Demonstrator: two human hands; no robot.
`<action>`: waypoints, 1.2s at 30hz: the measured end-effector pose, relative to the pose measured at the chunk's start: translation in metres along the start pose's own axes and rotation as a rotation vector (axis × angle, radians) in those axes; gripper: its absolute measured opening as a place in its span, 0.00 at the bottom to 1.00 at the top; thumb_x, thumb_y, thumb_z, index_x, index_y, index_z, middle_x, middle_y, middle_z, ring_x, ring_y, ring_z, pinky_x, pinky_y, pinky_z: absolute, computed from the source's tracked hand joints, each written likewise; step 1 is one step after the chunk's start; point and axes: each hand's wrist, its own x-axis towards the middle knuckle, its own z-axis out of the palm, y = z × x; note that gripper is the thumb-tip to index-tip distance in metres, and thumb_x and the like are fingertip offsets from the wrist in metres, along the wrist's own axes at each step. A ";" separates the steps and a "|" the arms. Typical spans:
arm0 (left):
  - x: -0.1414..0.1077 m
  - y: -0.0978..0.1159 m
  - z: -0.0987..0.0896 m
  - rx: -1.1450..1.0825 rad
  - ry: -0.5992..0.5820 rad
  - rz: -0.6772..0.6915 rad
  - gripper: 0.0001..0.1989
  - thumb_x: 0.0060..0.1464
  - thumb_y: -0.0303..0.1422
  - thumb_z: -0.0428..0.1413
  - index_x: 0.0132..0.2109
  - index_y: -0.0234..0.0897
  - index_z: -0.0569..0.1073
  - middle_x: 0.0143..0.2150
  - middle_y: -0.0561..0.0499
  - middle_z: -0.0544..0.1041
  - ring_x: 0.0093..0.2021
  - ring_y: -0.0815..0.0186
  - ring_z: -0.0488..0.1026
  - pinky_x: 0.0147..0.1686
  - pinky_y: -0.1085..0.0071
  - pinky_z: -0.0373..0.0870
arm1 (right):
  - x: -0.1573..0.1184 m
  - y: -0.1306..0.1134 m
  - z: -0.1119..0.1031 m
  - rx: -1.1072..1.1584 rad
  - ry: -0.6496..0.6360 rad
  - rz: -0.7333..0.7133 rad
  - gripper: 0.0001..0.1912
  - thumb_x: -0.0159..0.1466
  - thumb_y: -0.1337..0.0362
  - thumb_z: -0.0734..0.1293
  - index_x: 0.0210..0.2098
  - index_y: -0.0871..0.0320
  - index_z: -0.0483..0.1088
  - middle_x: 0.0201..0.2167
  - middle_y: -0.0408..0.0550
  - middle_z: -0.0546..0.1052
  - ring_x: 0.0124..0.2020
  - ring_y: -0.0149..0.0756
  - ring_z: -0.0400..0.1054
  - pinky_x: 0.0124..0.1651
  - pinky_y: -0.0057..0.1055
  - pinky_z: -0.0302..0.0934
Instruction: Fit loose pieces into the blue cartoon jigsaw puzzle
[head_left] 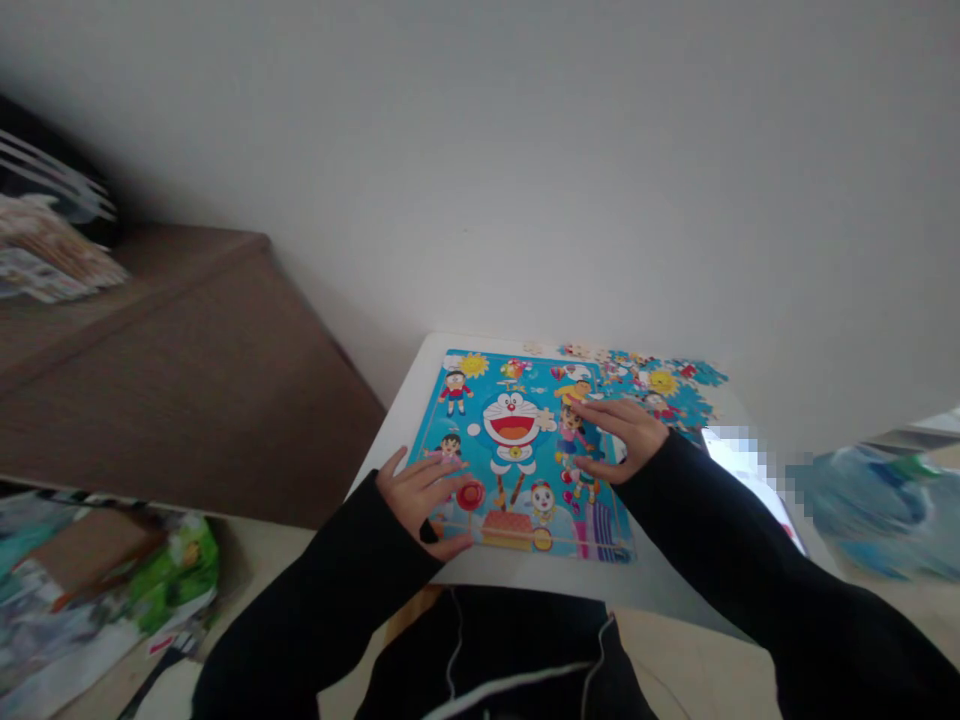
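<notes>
Standing against the wall, the white table bears the blue cartoon puzzle board. Loose puzzle pieces lie beyond its far right corner. Over the board's left side, the left hand spreads its fingers, ungripping; over its right side, the right hand has fingers apart, its grasp unclear.

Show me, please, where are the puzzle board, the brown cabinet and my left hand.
Puzzle board (514, 428), head view: printed open mouth near its middle.
Brown cabinet (210, 390), head view: side panel.
Left hand (411, 496), head view: back of hand.
</notes>
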 end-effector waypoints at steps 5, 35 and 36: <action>-0.019 -0.015 0.023 0.047 0.039 -0.163 0.24 0.43 0.45 0.58 0.47 0.40 0.73 0.49 0.46 0.74 0.50 0.51 0.70 0.49 0.51 0.66 | 0.043 -0.045 0.044 0.153 -0.323 0.109 0.32 0.51 0.51 0.68 0.53 0.56 0.62 0.41 0.52 0.74 0.42 0.43 0.69 0.43 0.38 0.63; 0.041 -0.049 0.007 -0.123 0.135 -0.090 0.20 0.48 0.48 0.53 0.44 0.42 0.75 0.41 0.51 0.78 0.41 0.61 0.75 0.44 0.67 0.71 | -0.038 0.058 -0.019 -0.132 -0.412 0.449 0.25 0.51 0.51 0.67 0.47 0.51 0.70 0.43 0.48 0.76 0.42 0.44 0.71 0.46 0.42 0.64; 0.046 -0.053 0.010 -0.131 0.125 -0.107 0.21 0.48 0.48 0.53 0.44 0.43 0.75 0.41 0.51 0.78 0.41 0.61 0.75 0.44 0.67 0.71 | -0.033 0.074 -0.027 -0.145 -0.351 0.544 0.21 0.54 0.53 0.65 0.46 0.50 0.70 0.41 0.46 0.77 0.40 0.41 0.71 0.45 0.39 0.65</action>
